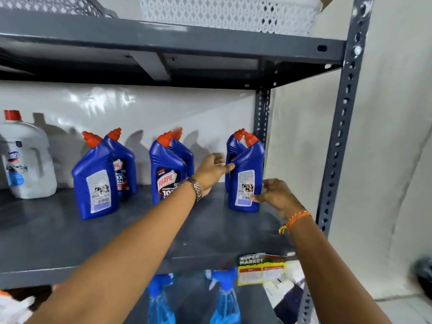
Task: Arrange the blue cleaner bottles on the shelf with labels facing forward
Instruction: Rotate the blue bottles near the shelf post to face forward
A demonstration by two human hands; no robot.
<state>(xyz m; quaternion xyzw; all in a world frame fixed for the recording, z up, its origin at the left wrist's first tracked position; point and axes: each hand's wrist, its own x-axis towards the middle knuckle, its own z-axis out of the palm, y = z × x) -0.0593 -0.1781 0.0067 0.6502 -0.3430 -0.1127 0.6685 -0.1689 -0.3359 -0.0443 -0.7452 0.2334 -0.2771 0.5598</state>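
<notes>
Several blue cleaner bottles with red caps stand in three pairs on the grey shelf (70, 235). The left front bottle (94, 181) shows its back label. The middle front bottle (166, 169) shows its Harpic label. The right front bottle (246, 174) shows its back label, with another bottle (232, 146) behind it. My left hand (211, 170) touches the right front bottle's left side at shoulder height. My right hand (277, 195) holds its lower right edge, fingertips on the label.
A white jug with a red cap (25, 160) stands at the far left of the shelf. The grey upright post (343, 127) is close on the right. White baskets (229, 12) sit on the shelf above, and blue spray bottles (225, 298) on the shelf below.
</notes>
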